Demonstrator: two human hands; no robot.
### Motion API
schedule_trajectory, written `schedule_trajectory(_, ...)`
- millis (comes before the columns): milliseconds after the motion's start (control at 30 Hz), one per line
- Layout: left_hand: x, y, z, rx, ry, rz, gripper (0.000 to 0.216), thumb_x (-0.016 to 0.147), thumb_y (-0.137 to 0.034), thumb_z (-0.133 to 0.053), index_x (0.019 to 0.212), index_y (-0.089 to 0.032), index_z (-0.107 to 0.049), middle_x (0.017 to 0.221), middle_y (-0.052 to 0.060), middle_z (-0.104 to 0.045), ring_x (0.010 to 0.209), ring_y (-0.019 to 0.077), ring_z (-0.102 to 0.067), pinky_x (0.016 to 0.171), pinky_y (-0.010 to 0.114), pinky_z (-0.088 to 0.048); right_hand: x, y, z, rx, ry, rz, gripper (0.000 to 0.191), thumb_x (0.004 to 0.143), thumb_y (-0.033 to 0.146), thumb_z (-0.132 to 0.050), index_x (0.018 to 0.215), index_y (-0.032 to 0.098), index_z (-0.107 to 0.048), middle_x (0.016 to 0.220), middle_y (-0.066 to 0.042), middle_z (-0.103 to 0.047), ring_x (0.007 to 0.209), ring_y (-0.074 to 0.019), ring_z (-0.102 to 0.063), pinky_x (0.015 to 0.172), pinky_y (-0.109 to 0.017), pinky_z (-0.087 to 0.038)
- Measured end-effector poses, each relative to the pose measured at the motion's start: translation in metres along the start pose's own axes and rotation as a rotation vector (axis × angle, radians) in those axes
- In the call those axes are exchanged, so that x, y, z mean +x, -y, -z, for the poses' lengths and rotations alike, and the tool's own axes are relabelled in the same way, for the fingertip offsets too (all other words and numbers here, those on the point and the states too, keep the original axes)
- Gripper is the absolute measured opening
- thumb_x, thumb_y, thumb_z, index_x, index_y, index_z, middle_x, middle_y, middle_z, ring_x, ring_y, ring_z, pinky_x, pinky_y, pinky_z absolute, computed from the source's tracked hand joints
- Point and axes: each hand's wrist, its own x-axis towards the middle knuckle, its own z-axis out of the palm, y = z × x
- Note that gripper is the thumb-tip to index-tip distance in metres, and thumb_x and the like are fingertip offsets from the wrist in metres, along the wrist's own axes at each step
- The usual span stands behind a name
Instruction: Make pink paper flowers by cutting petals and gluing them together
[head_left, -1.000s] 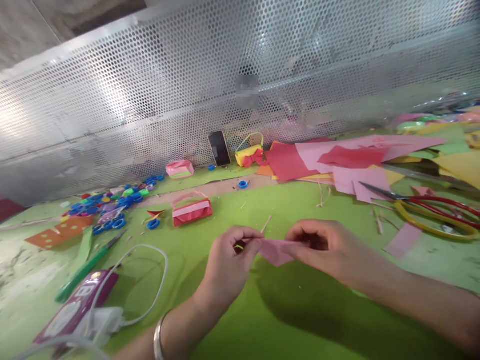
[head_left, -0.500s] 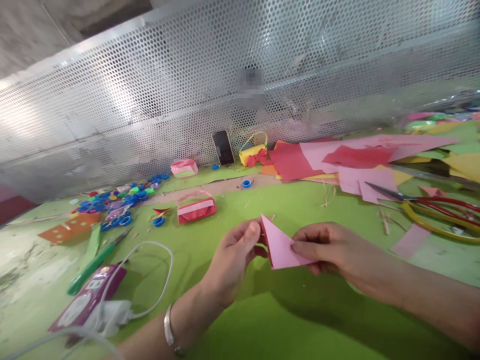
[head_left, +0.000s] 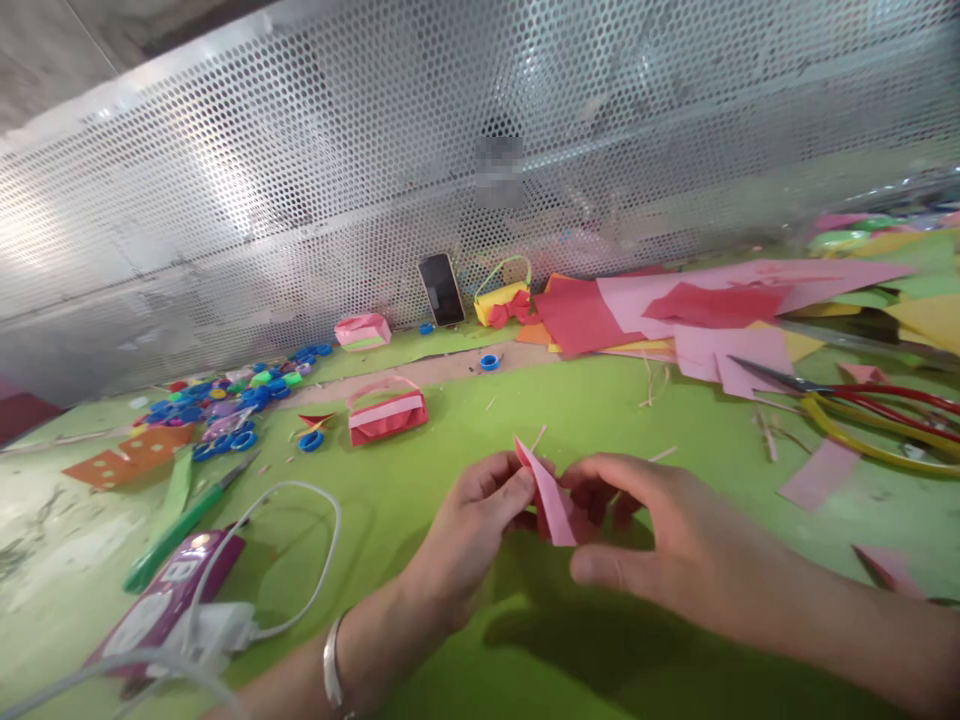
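Observation:
A folded piece of paper (head_left: 553, 505), pink on one face and red on the other, stands tilted above the green tabletop. My left hand (head_left: 480, 520) pinches its left edge between thumb and fingers. On the other side, my right hand (head_left: 652, 530) is open, its thumb apart from the fingers. Those fingertips are at the paper's far side, partly hidden, and I cannot tell whether they touch it. Beyond my left hand sits a small red paper handbag (head_left: 388, 417) with a pink band and handle.
Scissors (head_left: 862, 405) with red and yellow handles lie right, near stacked coloured paper sheets (head_left: 585, 315). A phone (head_left: 442, 290) leans against the perforated metal panel (head_left: 360, 190) beside a yellow paper handbag (head_left: 502, 303). Left are a green-handled knife (head_left: 176, 535), a purple power strip (head_left: 169, 605) and blue rings (head_left: 244, 440).
The paper has turned from showing its broad pink triangle to a narrower, more edge-on side. My right thumb has come off it and spread away, while my left hand keeps its pinch.

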Motion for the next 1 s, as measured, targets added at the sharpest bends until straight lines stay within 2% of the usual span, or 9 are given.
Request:
schedule_trajectory(67, 0.000, 0.001, 0.000, 0.081, -0.017, 0.005, 0.017, 0.086, -0.028, -0.055, 0.083, -0.015, -0.064, 0.074, 0.003, -0.064, 0.068, 0.0131, -0.056, 0.070, 0.026, -0.044, 0.002, -0.001, 0.000, -0.014, -0.048, -0.016, 0.021, 0.083, 0.040, -0.057, 0.091, 0.021, -0.061, 0.083, -0.004, -0.070, 0.074, -0.0203, -0.063, 0.065, -0.031, -0.047)
schedule_trajectory(167, 0.001, 0.003, 0.000, 0.215, -0.070, -0.039, 0.015, 0.087, -0.024, -0.049, 0.081, -0.017, -0.062, 0.072, 0.000, -0.061, 0.065, 0.0125, -0.052, 0.063, 0.024, -0.040, 0.002, -0.002, -0.001, 0.020, -0.075, -0.024, 0.022, 0.085, 0.041, -0.054, 0.093, 0.022, -0.061, 0.083, -0.004, -0.070, 0.074, -0.0197, -0.064, 0.063, -0.030, -0.048)
schedule_trajectory(333, -0.005, 0.003, -0.001, 0.728, -0.196, -0.348, 0.019, 0.082, -0.013, -0.049, 0.068, -0.021, -0.058, 0.060, -0.003, -0.052, 0.057, 0.0128, -0.044, 0.058, 0.025, -0.033, -0.007, 0.006, -0.007, 0.009, -0.017, 0.040, 0.031, 0.077, 0.047, -0.063, 0.094, 0.022, -0.059, 0.091, -0.005, -0.068, 0.076, -0.0210, -0.061, 0.065, -0.031, -0.046)
schedule_trajectory(433, -0.011, 0.003, -0.004, 0.877, -0.161, -0.463, 0.018, 0.084, -0.016, -0.052, 0.072, -0.022, -0.064, 0.062, -0.002, -0.057, 0.057, 0.0128, -0.046, 0.060, 0.025, -0.034, -0.010, 0.011, -0.013, 0.000, -0.026, 0.034, 0.037, 0.074, 0.048, -0.068, 0.097, 0.021, -0.060, 0.097, -0.007, -0.066, 0.086, -0.0242, -0.060, 0.073, -0.035, -0.047)
schedule_trajectory(600, -0.016, 0.002, -0.007, 0.857, -0.088, -0.441, 0.012, 0.083, -0.020, -0.058, 0.081, -0.023, -0.070, 0.074, 0.001, -0.068, 0.066, 0.0139, -0.057, 0.065, 0.024, -0.040, -0.009, 0.010, -0.021, -0.040, -0.002, 0.073, 0.035, 0.074, 0.042, -0.070, 0.101, 0.021, -0.060, 0.102, -0.008, -0.063, 0.091, -0.0258, -0.058, 0.077, -0.038, -0.046)
schedule_trajectory(800, -0.017, -0.001, -0.009, 0.842, -0.112, -0.340, 0.015, 0.081, -0.018, -0.056, 0.067, -0.020, -0.061, 0.058, -0.003, -0.058, 0.054, 0.0102, -0.049, 0.052, 0.021, -0.036, -0.010, 0.009, -0.021, -0.028, -0.006, 0.036, 0.013, 0.081, 0.024, -0.055, 0.092, 0.020, -0.060, 0.093, -0.007, -0.066, 0.083, -0.0218, -0.061, 0.073, -0.035, -0.048)
schedule_trajectory(867, -0.016, 0.000, -0.010, 0.873, -0.153, -0.350, 0.017, 0.081, -0.018, -0.053, 0.065, -0.020, -0.057, 0.056, -0.004, -0.053, 0.052, 0.0095, -0.046, 0.050, 0.021, -0.034, -0.011, 0.012, -0.020, -0.010, -0.023, 0.004, 0.035, 0.076, 0.031, -0.061, 0.107, 0.017, -0.059, 0.107, -0.011, -0.066, 0.095, -0.0262, -0.062, 0.081, -0.039, -0.049)
schedule_trajectory(967, -0.017, 0.001, -0.012, 0.878, -0.170, -0.322, 0.017, 0.079, -0.018, -0.050, 0.062, -0.020, -0.052, 0.056, -0.005, -0.051, 0.052, 0.0093, -0.044, 0.050, 0.021, -0.035, -0.012, 0.017, -0.022, 0.007, -0.059, -0.037, 0.089, 0.061, 0.047, -0.073, 0.136, 0.011, -0.042, 0.132, -0.019, -0.055, 0.117, -0.0362, -0.053, 0.096, -0.049, -0.043)
schedule_trajectory(1000, -0.017, 0.002, -0.012, 0.864, -0.158, -0.297, 0.017, 0.078, -0.018, -0.050, 0.062, -0.020, -0.050, 0.055, -0.005, -0.050, 0.051, 0.0091, -0.044, 0.050, 0.021, -0.035, -0.013, 0.018, -0.023, 0.005, -0.078, -0.036, 0.090, 0.061, 0.047, -0.073, 0.136, 0.010, -0.041, 0.132, -0.020, -0.055, 0.117, -0.0364, -0.053, 0.095, -0.049, -0.044)
